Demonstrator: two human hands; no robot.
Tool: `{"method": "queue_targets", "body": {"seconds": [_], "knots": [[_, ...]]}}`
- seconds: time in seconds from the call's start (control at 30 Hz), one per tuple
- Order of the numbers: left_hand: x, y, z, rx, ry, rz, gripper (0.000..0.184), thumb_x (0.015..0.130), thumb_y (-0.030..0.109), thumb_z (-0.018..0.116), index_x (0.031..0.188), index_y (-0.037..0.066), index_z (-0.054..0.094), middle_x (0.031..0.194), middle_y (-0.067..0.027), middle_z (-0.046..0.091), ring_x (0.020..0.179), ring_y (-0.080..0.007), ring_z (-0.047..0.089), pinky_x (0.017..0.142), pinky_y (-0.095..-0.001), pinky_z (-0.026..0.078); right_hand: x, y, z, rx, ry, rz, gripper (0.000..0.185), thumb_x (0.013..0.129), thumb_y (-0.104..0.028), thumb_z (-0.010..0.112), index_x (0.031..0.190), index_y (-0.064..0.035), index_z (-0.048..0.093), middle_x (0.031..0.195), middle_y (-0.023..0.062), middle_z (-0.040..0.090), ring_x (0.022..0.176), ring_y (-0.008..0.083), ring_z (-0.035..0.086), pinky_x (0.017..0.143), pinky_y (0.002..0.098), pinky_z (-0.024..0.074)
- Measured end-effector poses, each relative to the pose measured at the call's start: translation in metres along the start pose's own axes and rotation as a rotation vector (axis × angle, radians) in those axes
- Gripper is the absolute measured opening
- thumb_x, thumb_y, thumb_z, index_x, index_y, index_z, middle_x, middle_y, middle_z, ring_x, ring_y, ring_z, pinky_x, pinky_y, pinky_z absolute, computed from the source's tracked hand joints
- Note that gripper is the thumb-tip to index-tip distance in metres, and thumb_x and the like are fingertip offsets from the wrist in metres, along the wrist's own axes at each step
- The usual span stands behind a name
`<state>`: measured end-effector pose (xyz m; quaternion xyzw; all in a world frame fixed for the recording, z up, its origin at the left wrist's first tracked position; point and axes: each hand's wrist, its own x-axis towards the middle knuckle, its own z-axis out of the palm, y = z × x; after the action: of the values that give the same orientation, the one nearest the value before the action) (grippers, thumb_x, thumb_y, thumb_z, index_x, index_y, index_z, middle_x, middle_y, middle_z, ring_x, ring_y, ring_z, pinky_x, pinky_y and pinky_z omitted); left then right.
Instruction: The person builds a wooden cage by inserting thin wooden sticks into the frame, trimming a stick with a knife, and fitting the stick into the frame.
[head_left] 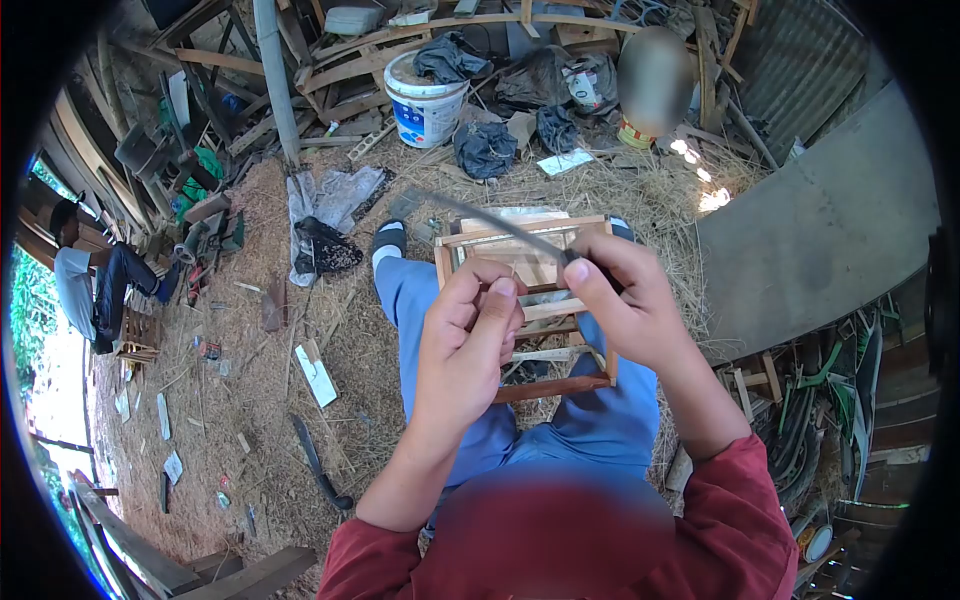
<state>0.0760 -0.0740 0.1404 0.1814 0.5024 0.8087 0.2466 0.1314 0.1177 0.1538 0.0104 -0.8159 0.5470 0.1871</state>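
Observation:
My left hand [470, 345] is closed in a pinch in front of my chest, thumb against the fingers; what it holds, if anything, is too small to name. Just right of it, my right hand [630, 300] grips the dark handle of a long, thin metal tool [495, 222], whose shaft points up and to the left. The two hands are close but apart. Below them a wooden frame [560, 387] with crosspieces rests between my legs, partly hidden by my hands.
A white bucket [425, 110] and black bags [486, 150] lie ahead. A machete [318, 465] is on the straw-covered ground at left. Another person [80, 275] sits at far left. A large grey sheet [820, 220] stands at right, near stacked chairs [810, 430].

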Motion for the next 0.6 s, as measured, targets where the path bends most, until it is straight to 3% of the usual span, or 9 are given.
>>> {"method": "queue_targets", "body": {"seconds": [0.07,0.1,0.17,0.2,0.53,0.6], "knots": [[-0.001,0.000,0.002,0.043,0.037,-0.004,0.014,0.111,0.019,0.055,0.111,0.006,0.060,0.072,0.0054,0.047,0.060,-0.0012,0.036,0.053,-0.0193,0.029,-0.001,-0.011,-0.008,-0.195,-0.090,-0.195,0.026,0.098,-0.024,0.072,0.090,-0.0005,0.062,0.073,0.0067,0.055,0.063,0.0187,0.054,0.058,0.0348,0.0411],[-0.002,0.000,0.003,0.043,0.037,-0.007,0.014,0.111,0.019,0.055,0.111,0.006,0.060,0.072,0.0054,0.047,0.060,-0.0012,0.036,0.053,-0.0193,0.029,-0.002,-0.010,-0.011,-0.194,-0.089,-0.193,0.026,0.098,-0.024,0.072,0.090,-0.0005,0.062,0.073,0.0067,0.055,0.063,0.0187,0.054,0.058,0.0348,0.0411],[-0.006,-0.001,0.005,0.125,0.074,0.051,0.013,0.111,0.018,0.057,0.114,0.006,0.060,0.073,0.0050,0.046,0.061,-0.0025,0.037,0.054,-0.0208,0.030,-0.005,-0.009,-0.014,-0.359,-0.132,-0.325,0.028,0.095,-0.026,0.074,0.090,-0.0010,0.063,0.076,0.0137,0.058,0.067,0.0326,0.058,0.060,0.0409,0.0440],[-0.008,0.001,0.006,0.044,0.065,0.005,0.013,0.110,0.017,0.059,0.115,0.005,0.060,0.073,0.0047,0.046,0.061,-0.0031,0.037,0.054,-0.0218,0.031,-0.007,-0.012,-0.014,-0.387,-0.126,-0.320,0.028,0.093,-0.027,0.076,0.091,-0.0019,0.064,0.076,0.0146,0.058,0.069,0.0354,0.060,0.060,0.0423,0.0449],[-0.017,0.004,0.008,0.087,-0.003,0.027,0.009,0.108,0.011,0.059,0.112,0.004,0.063,0.078,0.0060,0.053,0.065,-0.0011,0.043,0.056,-0.0207,0.032,-0.008,-0.014,-0.015,-0.438,-0.094,-0.419,0.028,0.089,-0.027,0.078,0.091,-0.0029,0.065,0.076,0.0130,0.059,0.068,0.0340,0.062,0.059,0.0428,0.0460],[-0.018,0.004,0.006,0.058,-0.019,0.008,0.009,0.107,0.008,0.059,0.113,0.003,0.064,0.084,0.0040,0.057,0.070,-0.0017,0.047,0.060,-0.0209,0.036,-0.008,-0.013,-0.015,-0.423,-0.095,-0.418,0.028,0.088,-0.027,0.079,0.089,-0.0031,0.065,0.075,0.0131,0.059,0.067,0.0346,0.062,0.059,0.0430,0.0462]]}}
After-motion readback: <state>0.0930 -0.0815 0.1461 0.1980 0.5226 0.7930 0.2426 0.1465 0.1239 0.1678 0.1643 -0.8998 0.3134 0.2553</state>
